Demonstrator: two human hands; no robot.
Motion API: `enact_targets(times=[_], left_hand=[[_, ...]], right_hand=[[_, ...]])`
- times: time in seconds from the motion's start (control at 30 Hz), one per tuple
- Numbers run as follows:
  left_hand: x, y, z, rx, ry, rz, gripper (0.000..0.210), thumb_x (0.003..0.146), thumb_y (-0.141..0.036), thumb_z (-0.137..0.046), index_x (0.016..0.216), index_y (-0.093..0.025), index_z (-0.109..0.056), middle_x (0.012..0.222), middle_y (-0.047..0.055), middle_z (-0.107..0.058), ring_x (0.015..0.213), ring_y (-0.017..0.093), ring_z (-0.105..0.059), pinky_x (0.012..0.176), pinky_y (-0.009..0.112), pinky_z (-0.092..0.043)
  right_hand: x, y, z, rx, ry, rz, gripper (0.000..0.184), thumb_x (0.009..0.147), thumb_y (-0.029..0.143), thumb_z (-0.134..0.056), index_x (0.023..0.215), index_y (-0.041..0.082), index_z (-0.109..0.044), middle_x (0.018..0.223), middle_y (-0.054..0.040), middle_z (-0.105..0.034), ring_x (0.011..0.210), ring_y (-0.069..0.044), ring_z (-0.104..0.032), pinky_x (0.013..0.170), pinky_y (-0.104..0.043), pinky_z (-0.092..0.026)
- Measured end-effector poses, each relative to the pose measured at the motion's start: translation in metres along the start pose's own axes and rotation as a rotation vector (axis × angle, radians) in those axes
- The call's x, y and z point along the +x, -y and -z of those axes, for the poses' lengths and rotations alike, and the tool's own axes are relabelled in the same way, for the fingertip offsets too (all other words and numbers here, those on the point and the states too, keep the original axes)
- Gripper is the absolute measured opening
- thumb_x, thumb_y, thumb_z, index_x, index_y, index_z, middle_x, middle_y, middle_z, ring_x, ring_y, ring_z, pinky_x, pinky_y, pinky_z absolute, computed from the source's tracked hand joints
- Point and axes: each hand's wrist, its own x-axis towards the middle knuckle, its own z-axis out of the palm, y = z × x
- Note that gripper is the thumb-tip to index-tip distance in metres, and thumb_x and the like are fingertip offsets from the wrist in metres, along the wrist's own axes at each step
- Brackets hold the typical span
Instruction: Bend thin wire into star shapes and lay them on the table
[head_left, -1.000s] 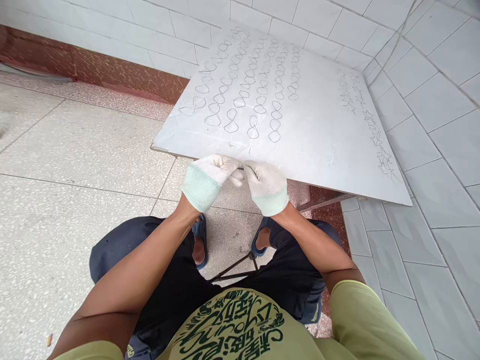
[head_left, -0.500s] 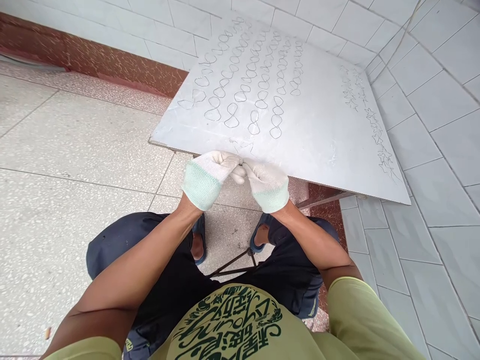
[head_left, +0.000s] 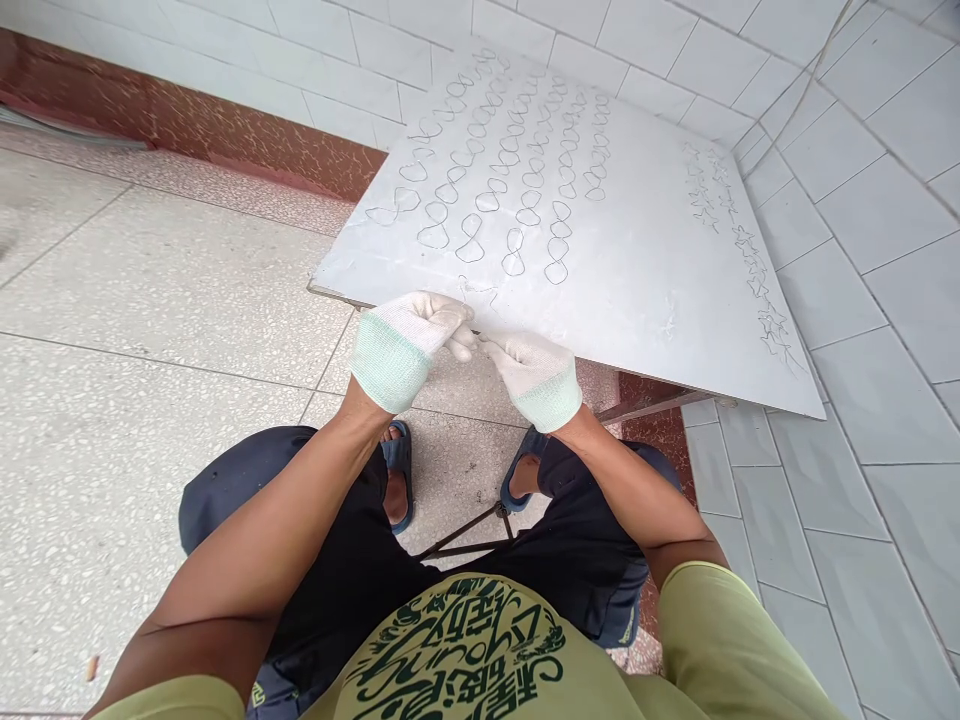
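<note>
Both of my hands wear white gloves with pale green cuffs and meet at the near edge of the white board. My left hand has its fingers closed in a pinch on a thin bent wire, whose zigzag end rises above the fingertips. My right hand pinches at the same wire, just right of the left fingertips. Most of the piece between the fingers is hidden. Beyond the hands, figure-eight wire loops lie in several rows on the board.
The white board forms a tabletop against the tiled wall. Star-shaped wire pieces run along its right side. Under it are a metal frame and my sandalled feet. Speckled floor stretches to the left.
My hands have moved slightly apart, the left one shifting left. The wire end above the fingers has moved a little and changed its angle.
</note>
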Motion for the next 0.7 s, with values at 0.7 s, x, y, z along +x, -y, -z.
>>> enact_targets(times=[0.7], left_hand=[[-0.009,0.005,-0.016,-0.112,-0.080,0.045,0.031,0.087,-0.047,-0.090,0.086,-0.018,-0.079,0.065,0.004,-0.076,0.048,0.013,-0.059,0.045,0.027,-0.038]], right_hand=[[-0.006,0.007,-0.005,-0.259,-0.072,-0.006,0.053,0.127,0.041,-0.037,0.124,0.024,-0.087,0.094,-0.0069,-0.082,0.094,-0.026,-0.075,0.089,-0.037,-0.052]])
